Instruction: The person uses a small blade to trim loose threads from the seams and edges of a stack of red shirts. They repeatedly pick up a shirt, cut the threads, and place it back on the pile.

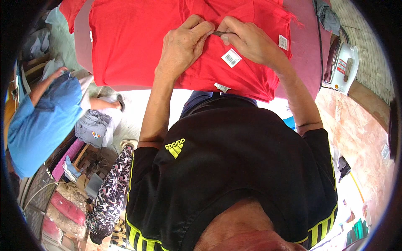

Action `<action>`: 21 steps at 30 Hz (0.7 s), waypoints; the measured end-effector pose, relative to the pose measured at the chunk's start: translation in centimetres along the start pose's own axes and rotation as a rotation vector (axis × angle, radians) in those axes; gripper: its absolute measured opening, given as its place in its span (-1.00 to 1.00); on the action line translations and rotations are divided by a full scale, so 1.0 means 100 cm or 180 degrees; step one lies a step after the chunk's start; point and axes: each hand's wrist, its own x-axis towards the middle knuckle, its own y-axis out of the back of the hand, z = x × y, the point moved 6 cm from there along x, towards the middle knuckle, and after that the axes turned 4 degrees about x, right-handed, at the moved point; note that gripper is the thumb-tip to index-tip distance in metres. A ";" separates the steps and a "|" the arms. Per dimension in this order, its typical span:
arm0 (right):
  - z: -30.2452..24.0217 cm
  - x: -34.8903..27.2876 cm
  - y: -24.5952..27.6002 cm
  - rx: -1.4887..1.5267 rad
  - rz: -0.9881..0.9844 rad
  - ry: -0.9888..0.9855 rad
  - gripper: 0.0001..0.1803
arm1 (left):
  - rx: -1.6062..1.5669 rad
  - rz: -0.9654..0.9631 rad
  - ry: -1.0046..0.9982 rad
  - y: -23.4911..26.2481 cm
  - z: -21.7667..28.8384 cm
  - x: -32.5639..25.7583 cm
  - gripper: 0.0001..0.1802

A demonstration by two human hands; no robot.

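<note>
Surface: one padded table (305, 62), mauve-covered, rounded at the left edge, standing in front of the person. Red cloth (130, 48), in layered and creased pieces, is covering most of it, with loose threads fraying at the upper right corner and the near edge drooping over the table's side. White labels are showing on the cloth: one large barcoded label (231, 58) just below the right hand, one nearer the right edge, one at the near hem, and a small one at the left edge.

Room, right: one white iron (347, 69) with red markings is sitting beyond the table's edge; a black cable (320, 54) is running along that edge, and a grey cloth (328, 16) is hanging at the upper corner. A pale ribbed surface and a pinkish mottled floor (356, 125) are filling the far side.

Room, left: one co-worker in a blue shirt (52, 121) is leaning at the margin; a second person in patterned clothing (111, 190) is appearing lower down, near bundled materials.

Hands: two, bare, meeting above the red cloth. One small dark slender tool (218, 33) is lying between them, bridging the fingertips, its kind too small to tell. The right hand (253, 39) is pinching its right end between thumb and forefinger. The left hand (182, 48) is keeping its fingers curled together at the tool's other end; whether they are gripping tool, cloth or both, one cannot tell.
</note>
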 end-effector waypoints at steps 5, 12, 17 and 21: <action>0.004 0.006 0.001 0.0229 -0.0062 0.0258 -0.81 | -0.0015 -0.0065 -0.0126 -0.001 -0.004 0.002 -0.89; 0.004 0.004 0.001 0.0349 -0.0309 0.0134 -0.85 | -0.0168 0.0415 -0.0013 0.000 -0.016 -0.004 -0.89; 0.020 -0.009 -0.005 0.1134 -0.0016 0.0295 -0.82 | -0.0651 0.0440 0.0498 0.002 -0.014 -0.016 -0.86; 0.021 -0.009 -0.008 0.1332 0.0210 0.0371 -0.80 | -0.0385 0.0821 0.0463 -0.005 -0.007 -0.017 -0.85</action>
